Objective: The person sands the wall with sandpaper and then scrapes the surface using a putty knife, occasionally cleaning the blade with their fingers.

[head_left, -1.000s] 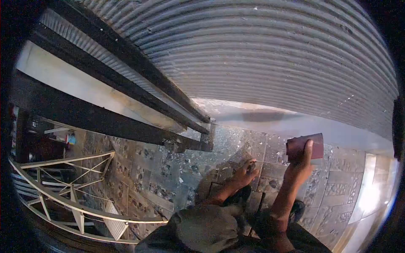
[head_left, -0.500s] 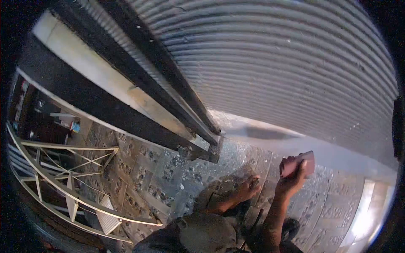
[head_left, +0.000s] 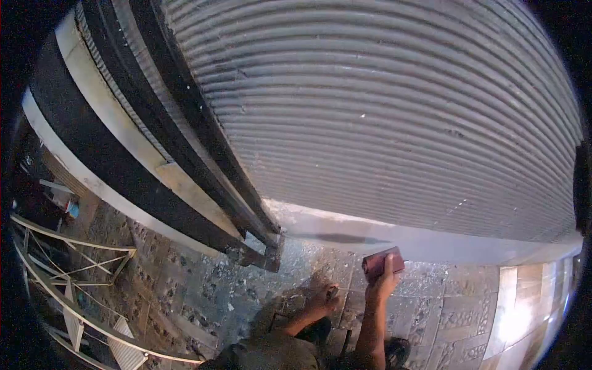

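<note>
While right hand grips maroon block, wall beyond — ribbed, grey

Dim, grainy fisheye view with black corners; straight edges bow strongly toward the rim. White glare washes out detail at lower right, while the floor beside it is dull. Soft grey light covers the ridged wall above. Lower left is murky.

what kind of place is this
Probably a room under renovation: the tiled floor is strewn with pale flecks, a ridged wall rises beside it, and the right hand holds what looks like folded sandpaper.
</note>
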Action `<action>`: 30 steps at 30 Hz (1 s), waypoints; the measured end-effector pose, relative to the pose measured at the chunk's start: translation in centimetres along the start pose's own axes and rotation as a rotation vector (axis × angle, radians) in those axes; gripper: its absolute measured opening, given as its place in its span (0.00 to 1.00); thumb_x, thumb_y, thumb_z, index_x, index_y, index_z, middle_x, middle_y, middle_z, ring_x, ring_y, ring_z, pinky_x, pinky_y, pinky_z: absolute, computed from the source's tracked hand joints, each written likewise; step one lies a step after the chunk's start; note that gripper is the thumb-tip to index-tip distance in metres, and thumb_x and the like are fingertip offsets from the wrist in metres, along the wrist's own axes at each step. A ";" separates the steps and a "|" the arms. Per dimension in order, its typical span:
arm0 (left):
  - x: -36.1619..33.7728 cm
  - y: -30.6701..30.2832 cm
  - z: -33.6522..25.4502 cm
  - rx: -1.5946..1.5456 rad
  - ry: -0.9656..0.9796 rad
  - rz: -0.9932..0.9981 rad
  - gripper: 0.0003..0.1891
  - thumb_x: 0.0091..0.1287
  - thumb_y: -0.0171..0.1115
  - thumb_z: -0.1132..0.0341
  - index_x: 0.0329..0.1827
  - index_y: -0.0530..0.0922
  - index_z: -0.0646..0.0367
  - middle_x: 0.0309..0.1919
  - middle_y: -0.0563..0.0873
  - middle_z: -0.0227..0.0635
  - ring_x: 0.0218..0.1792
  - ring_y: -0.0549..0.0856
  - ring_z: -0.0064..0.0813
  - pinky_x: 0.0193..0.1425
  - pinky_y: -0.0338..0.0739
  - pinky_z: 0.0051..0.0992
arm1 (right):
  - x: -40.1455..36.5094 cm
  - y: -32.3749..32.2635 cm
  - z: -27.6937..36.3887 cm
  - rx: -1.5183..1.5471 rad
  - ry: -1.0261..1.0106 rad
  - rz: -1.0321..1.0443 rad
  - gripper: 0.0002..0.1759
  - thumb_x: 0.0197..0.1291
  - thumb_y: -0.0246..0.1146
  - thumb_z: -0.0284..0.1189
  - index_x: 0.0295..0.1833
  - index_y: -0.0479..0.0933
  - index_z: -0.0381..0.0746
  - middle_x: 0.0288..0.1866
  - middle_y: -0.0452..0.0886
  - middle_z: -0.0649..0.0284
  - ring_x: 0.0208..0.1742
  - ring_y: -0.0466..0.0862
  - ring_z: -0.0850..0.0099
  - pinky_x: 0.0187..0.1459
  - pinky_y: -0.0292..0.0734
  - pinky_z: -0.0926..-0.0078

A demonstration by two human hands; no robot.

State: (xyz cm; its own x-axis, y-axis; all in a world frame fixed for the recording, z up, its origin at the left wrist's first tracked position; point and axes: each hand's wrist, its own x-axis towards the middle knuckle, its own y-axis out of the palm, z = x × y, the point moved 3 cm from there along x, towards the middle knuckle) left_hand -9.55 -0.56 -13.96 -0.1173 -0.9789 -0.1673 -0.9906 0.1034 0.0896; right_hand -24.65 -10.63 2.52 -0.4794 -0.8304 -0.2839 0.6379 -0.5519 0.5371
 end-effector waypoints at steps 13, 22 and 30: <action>0.6 2.6 -2.9 -0.305 0.167 -0.043 0.26 0.64 0.60 0.61 0.61 0.62 0.61 0.28 0.76 0.32 0.24 0.75 0.23 0.30 0.73 0.28 | 1.4 -2.9 0.1 -0.089 -0.030 0.021 0.26 0.53 0.68 0.41 0.48 0.73 0.33 0.41 0.77 0.61 0.38 0.78 0.70 0.36 0.77 0.72; -0.1 1.9 -6.0 0.062 -0.075 -0.100 0.22 0.64 0.56 0.64 0.59 0.64 0.62 0.22 0.76 0.31 0.22 0.74 0.23 0.27 0.70 0.26 | 2.3 -3.3 0.4 -0.150 0.060 -0.036 0.29 0.56 0.65 0.43 0.54 0.70 0.31 0.48 0.76 0.57 0.40 0.80 0.67 0.37 0.80 0.70; -0.2 1.9 -5.8 0.122 -0.170 -0.042 0.23 0.65 0.55 0.64 0.60 0.62 0.61 0.21 0.76 0.32 0.22 0.75 0.25 0.28 0.72 0.28 | 0.1 -1.3 0.8 -0.305 0.037 -0.032 0.29 0.56 0.63 0.48 0.50 0.71 0.33 0.36 0.78 0.62 0.30 0.78 0.71 0.25 0.71 0.77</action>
State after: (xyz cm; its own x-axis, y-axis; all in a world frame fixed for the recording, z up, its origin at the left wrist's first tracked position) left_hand -10.97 -1.18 -8.02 -0.0758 -0.9401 -0.3322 -0.9948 0.0940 -0.0390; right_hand -26.01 -9.90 2.38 -0.4835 -0.8112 -0.3289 0.7770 -0.5708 0.2656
